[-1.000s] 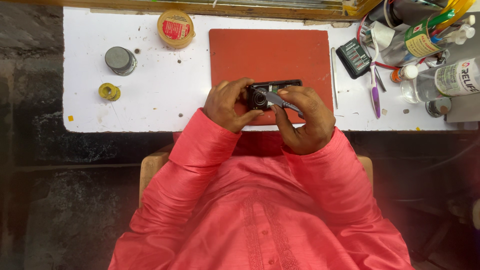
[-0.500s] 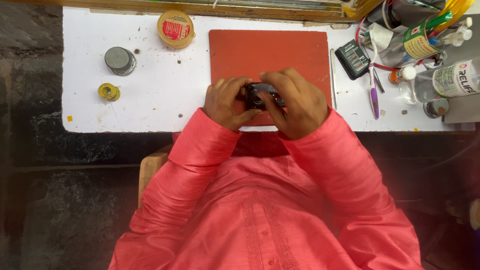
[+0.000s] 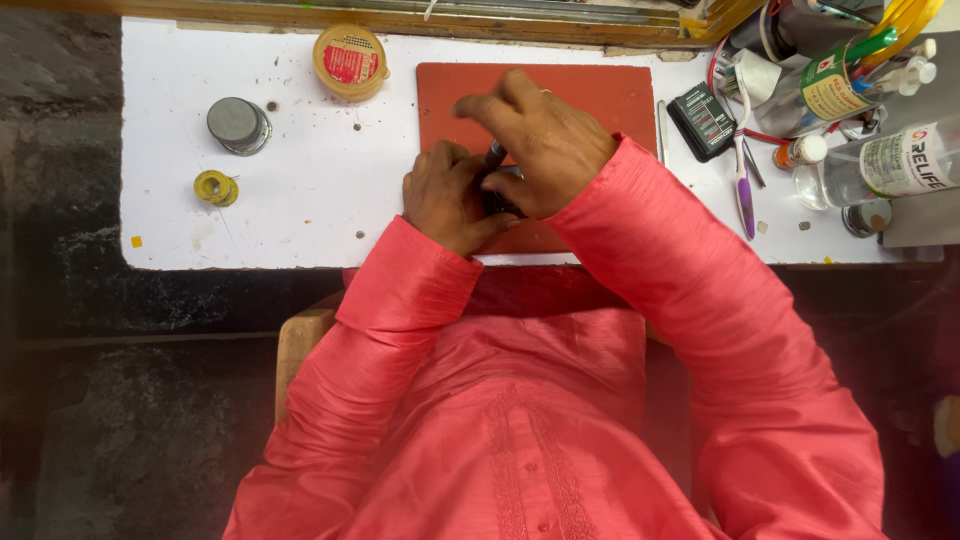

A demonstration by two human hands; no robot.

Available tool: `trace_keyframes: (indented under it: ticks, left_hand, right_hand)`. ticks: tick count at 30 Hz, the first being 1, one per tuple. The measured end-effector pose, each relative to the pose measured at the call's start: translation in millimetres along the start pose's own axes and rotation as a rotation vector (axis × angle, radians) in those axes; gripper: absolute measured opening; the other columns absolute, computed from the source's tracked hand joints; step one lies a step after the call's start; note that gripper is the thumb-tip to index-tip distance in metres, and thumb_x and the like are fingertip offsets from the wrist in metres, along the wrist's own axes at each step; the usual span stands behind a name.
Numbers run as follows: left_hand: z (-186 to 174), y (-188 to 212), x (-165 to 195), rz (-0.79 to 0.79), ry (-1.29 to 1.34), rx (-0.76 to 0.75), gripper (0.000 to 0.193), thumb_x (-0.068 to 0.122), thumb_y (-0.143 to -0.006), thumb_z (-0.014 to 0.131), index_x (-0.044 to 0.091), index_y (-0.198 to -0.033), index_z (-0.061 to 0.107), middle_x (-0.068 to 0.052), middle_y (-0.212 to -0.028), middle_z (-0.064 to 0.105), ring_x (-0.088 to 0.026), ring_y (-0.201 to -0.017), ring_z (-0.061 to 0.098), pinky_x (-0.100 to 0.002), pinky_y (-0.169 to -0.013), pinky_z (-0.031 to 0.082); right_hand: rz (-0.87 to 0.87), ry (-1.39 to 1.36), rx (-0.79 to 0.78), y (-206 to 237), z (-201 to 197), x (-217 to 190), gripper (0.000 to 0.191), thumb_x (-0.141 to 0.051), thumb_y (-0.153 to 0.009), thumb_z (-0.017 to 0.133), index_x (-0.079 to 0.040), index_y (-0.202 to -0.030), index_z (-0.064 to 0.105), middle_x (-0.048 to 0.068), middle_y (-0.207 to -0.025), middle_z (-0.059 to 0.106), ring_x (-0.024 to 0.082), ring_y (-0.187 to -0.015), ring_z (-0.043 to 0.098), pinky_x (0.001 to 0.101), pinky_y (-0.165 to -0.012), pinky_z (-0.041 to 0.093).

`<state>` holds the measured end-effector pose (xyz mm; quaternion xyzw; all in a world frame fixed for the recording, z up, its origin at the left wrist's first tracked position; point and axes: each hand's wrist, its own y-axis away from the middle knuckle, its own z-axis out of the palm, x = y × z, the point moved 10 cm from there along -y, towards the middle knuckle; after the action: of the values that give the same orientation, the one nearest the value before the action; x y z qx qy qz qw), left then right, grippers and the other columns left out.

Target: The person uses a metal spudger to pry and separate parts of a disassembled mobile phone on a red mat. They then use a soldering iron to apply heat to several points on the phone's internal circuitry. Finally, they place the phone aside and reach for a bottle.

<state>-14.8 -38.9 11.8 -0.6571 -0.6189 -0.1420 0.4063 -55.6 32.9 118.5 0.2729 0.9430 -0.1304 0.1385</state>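
Observation:
My left hand [image 3: 448,196] grips a small dark device [image 3: 497,201] at the near edge of the red mat [image 3: 600,95]; the hands hide most of it. My right hand [image 3: 545,140] lies over the device from the right, with its fingers stretched to the left above it. A slim dark tool [image 3: 495,153] sticks up between the two hands and seems pinched in the right one. Both forearms are in pink sleeves.
On the white tabletop [image 3: 300,210] to the left are a round yellow tin [image 3: 350,60], a grey round tin [image 3: 238,124] and a small yellow spool [image 3: 214,187]. To the right are a black meter [image 3: 703,120], a purple brush [image 3: 743,185] and several bottles [image 3: 900,160].
My right hand has moved up and leftward over the device and its fingers have spread. The metal tool tip seen a second ago is now hidden. My left hand has stayed put.

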Motion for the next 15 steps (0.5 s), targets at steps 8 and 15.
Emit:
trace_keyframes:
  ticks: [8,15]
  left_hand:
    - [-7,-8,-13,0.005,0.215,0.007,0.086,0.033,-0.061,0.097,0.006,-0.132,0.056,-0.011,-0.124,0.059,-0.030,-0.111,0.061,-0.041,-0.091,0.054]
    - [-30,-26,-12,0.017,0.194,0.224,0.080,0.019,-0.084,0.089,0.005,-0.151,0.048,-0.013,-0.132,0.060,-0.026,-0.116,0.064,-0.036,-0.095,0.059]
  right_hand:
    - [-0.157,0.057,0.219,-7,-14,-17,0.040,-0.024,-0.082,0.071,-0.010,-0.118,0.061,0.017,-0.093,0.070,0.034,-0.074,0.071,0.0426,-0.059,0.056]
    - [0.044,0.024,0.078,-10,4,3,0.062,-0.052,-0.095,0.076,-0.006,-0.133,0.059,0.016,-0.098,0.068,0.033,-0.082,0.070,0.0464,-0.073,0.057]
